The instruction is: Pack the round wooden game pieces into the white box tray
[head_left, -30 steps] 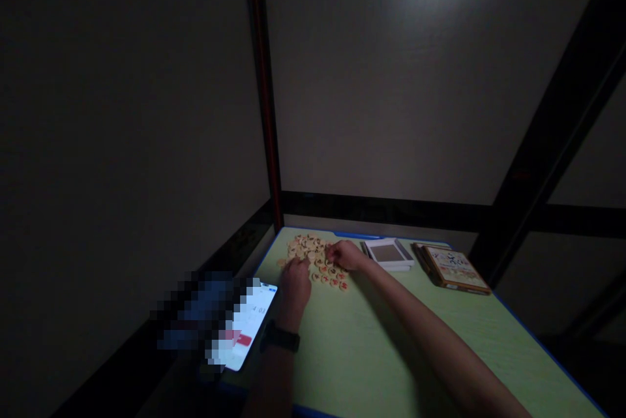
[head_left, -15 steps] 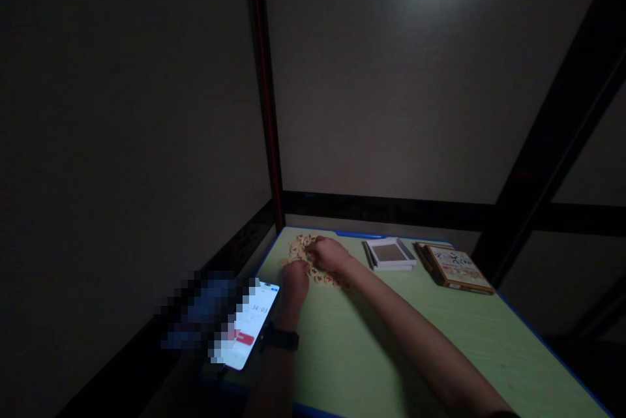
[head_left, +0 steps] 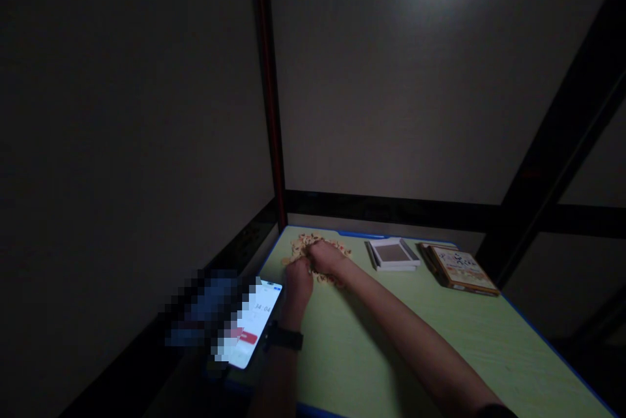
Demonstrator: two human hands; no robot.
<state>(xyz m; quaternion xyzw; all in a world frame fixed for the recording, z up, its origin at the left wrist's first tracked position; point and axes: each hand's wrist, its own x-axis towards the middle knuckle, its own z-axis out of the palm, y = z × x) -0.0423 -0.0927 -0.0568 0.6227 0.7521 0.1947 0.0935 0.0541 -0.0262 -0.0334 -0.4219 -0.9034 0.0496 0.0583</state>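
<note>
Round, flat wooden Chinese chess pieces (head_left: 309, 237) with red and dark markings lie in a loose heap near the table's far left corner. My right hand (head_left: 327, 256) reaches over the heap, its fingers curled and pointing left. Close beside it is my left hand (head_left: 298, 274), with a dark band on the wrist. Its fingers are bent in at the near edge of the heap. The two hands nearly touch. Both look closed, but the fingertips are too dark and small to show what is in them. More pieces lie partly hidden under the right wrist.
A phone (head_left: 257, 320) with a lit timer screen stands by the table's left edge. An open white box (head_left: 392, 253) lies at the back, and flat printed boxes (head_left: 464, 269) lie to its right. Grey walls close in behind and left of the green table (head_left: 372, 366).
My right hand has come slightly nearer and lower, and more pieces show behind its wrist. My left hand stays at the heap's near edge. The view has shifted slightly.
</note>
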